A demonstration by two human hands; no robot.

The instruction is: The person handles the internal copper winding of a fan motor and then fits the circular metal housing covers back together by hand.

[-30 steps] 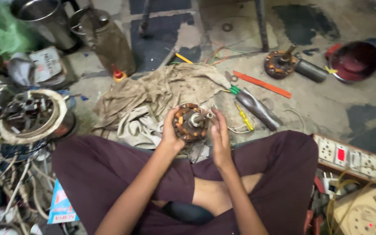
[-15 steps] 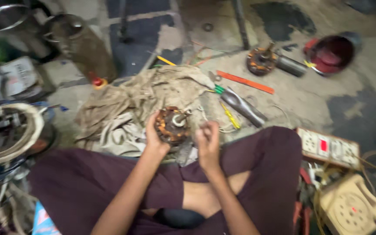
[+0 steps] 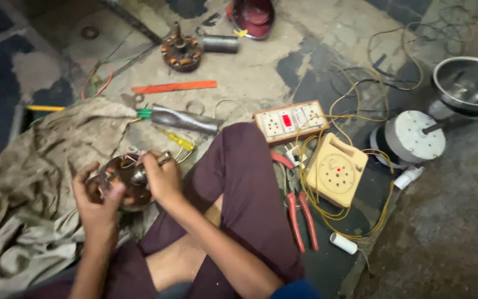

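Note:
I sit cross-legged on the floor in dark maroon trousers. Both hands hold a round, rusty motor stator with copper windings point(image 3: 123, 178) above a crumpled beige cloth point(image 3: 34, 182). My left hand point(image 3: 96, 204) cups its near left side. My right hand point(image 3: 161, 176) grips its right side, fingers over the top near the short shaft. Thin wires stick out of the stator by my right fingers.
On the floor lie a yellow-handled screwdriver point(image 3: 177, 139), a grey metal tube point(image 3: 182, 118), an orange strip point(image 3: 173, 86), a second stator point(image 3: 180, 51), a socket board point(image 3: 290, 120), a cream tester box point(image 3: 336, 176), red pliers point(image 3: 299, 210), a white motor housing point(image 3: 414, 138) and a steel bowl point(image 3: 466, 84).
The view has swung right and tilted, so the stator and hands now sit at the lower left. My right hand has closed back onto the stator's right side.

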